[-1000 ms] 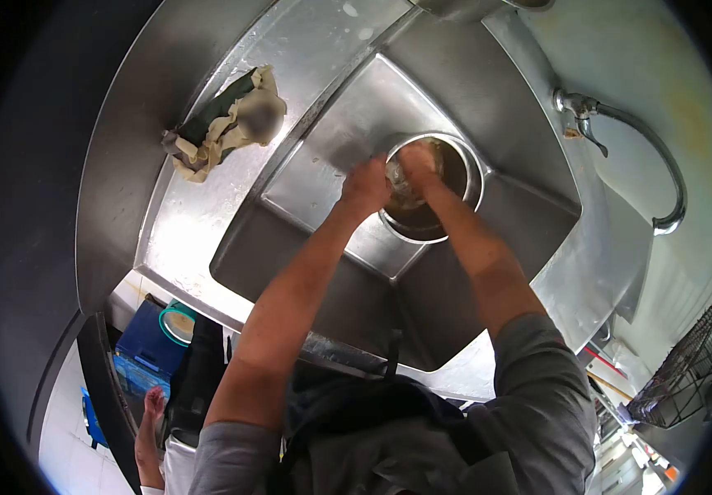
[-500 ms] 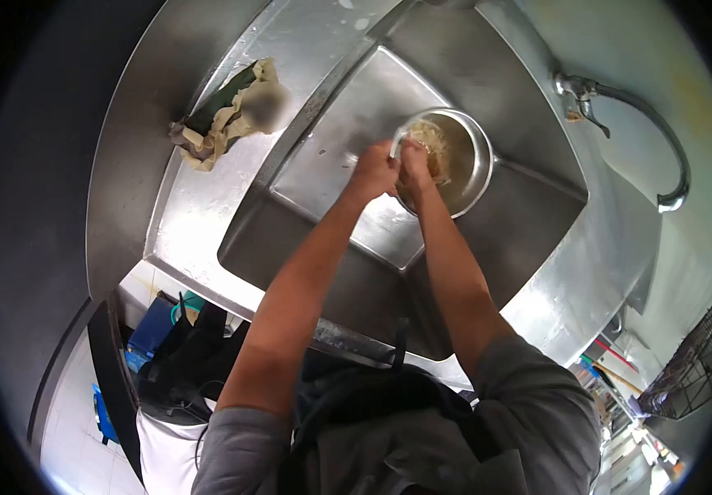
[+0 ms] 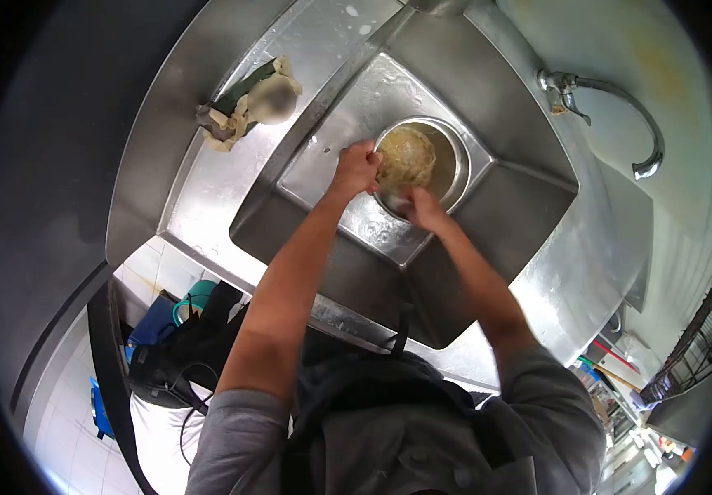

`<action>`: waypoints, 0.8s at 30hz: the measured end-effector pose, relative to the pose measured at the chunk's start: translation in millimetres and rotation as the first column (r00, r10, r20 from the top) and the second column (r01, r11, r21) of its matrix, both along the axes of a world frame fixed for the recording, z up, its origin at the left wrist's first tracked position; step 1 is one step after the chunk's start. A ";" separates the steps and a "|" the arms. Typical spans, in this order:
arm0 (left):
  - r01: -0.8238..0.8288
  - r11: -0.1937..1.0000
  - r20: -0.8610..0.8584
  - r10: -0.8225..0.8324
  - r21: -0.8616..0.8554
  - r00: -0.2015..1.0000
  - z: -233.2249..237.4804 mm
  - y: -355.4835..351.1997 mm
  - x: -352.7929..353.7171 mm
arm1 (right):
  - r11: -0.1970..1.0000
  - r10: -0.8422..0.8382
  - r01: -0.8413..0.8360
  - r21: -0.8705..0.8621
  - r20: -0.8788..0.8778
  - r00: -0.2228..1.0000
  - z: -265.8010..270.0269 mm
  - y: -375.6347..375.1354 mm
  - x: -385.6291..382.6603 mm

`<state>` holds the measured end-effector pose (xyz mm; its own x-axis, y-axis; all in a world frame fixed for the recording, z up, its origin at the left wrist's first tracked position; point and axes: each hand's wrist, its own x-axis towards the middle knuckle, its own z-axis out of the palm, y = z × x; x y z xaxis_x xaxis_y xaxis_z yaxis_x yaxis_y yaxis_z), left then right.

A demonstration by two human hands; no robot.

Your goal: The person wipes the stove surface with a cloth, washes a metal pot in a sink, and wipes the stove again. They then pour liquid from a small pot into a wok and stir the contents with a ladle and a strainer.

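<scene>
The sink (image 3: 521, 216) surrounds the pot (image 3: 464, 167), its floor bearing the weight. Inside the pot lies a pale clump (image 3: 408, 155). The left hand (image 3: 358, 169) grips the pot's rim, probably for steadiness; the right hand (image 3: 427, 209) blurs at its near edge, grasp unclear.

Silver-grey is being shown by the pot (image 3: 462, 165), while a mottled yellowish tan is being displayed by its contents (image 3: 407, 158). Shades of grey, streaked with white glare, are being presented by the sink (image 3: 496, 247). Beige and dark green are being combined in the bundle (image 3: 226, 128). The pale grey-green wall (image 3: 665, 62) is being blotched with ochre. Plain grey is being worn on the sleeves (image 3: 236, 429). Teal is being shown by the bucket (image 3: 199, 299), and a dark grid is being formed by the wire rack (image 3: 698, 334).
</scene>
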<state>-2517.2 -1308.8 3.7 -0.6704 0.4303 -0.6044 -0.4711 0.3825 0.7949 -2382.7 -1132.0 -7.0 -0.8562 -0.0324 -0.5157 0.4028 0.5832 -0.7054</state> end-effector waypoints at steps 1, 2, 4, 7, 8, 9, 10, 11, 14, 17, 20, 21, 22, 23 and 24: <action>0.023 0.999 -0.012 -0.023 -0.028 1.000 3.4 -1.2 3.2 | 0.978 0.166 -0.162 0.129 -0.028 0.986 7.1 8.0 10.5; 0.038 0.998 -0.019 -0.040 -0.058 0.999 6.5 0.0 8.5 | 0.995 0.092 -0.091 0.029 -0.036 0.995 -4.9 2.6 11.0; 0.080 0.990 -0.120 -0.094 -0.117 0.988 0.2 5.9 26.0 | 0.980 -0.159 0.158 -0.124 0.004 0.987 -48.9 -19.3 -0.9; 0.007 0.999 -0.079 -0.010 -0.040 0.997 0.2 -2.7 20.7 | 0.846 -0.508 0.505 -0.168 0.029 0.861 -65.8 -48.2 -50.8; -0.022 0.997 -0.075 0.017 -0.074 0.997 -0.3 -8.3 15.0 | 0.877 -0.461 0.452 -0.165 -0.019 0.887 -36.7 -57.5 -61.2; -0.045 0.993 -0.072 0.038 -0.106 0.997 -1.5 -14.6 3.3 | 0.902 -0.416 0.402 -0.160 -0.068 0.907 -18.0 -62.7 -62.9; -0.066 0.989 -0.067 0.058 -0.135 0.996 -2.0 -17.9 -7.1 | 0.987 -0.160 0.161 -0.008 -0.147 0.976 -35.9 -51.6 -35.7; -0.088 0.983 -0.062 0.079 -0.162 0.995 -0.7 -16.5 -11.7 | 0.997 -0.066 0.070 0.022 -0.163 0.984 -20.7 -30.9 -22.7; -0.148 0.835 -0.610 -0.254 -0.529 0.750 3.8 -1.7 -1.8 | 0.999 -0.003 0.012 0.047 -0.204 0.979 47.3 25.7 2.3; 0.040 0.830 -0.794 -0.544 -0.556 0.272 33.0 27.8 58.8 | 0.936 -0.352 0.348 -0.056 -0.106 0.930 106.6 59.1 0.7; 0.198 0.575 -0.553 -0.818 -0.794 0.159 -6.6 42.5 137.2 | 0.868 -0.494 0.482 -0.121 -0.105 0.863 156.1 59.4 -10.0; 0.258 0.580 -0.559 -0.814 -0.773 0.156 -1.4 43.2 132.3 | 0.874 -0.481 0.459 -0.157 -0.161 0.862 168.8 56.6 -17.0; 0.318 0.582 -0.567 -0.810 -0.748 0.151 1.8 41.7 126.0 | 0.880 -0.470 0.435 -0.191 -0.216 0.856 179.9 50.4 -24.4; 0.379 0.583 -0.574 -0.805 -0.719 0.149 8.9 43.0 119.0 | 0.887 -0.456 0.407 -0.220 -0.269 0.848 193.7 45.3 -32.6; 0.343 0.702 -0.624 -0.712 -0.624 0.322 19.4 47.5 106.9 | 0.899 -0.435 0.390 -0.200 -0.292 0.852 214.1 41.9 -46.8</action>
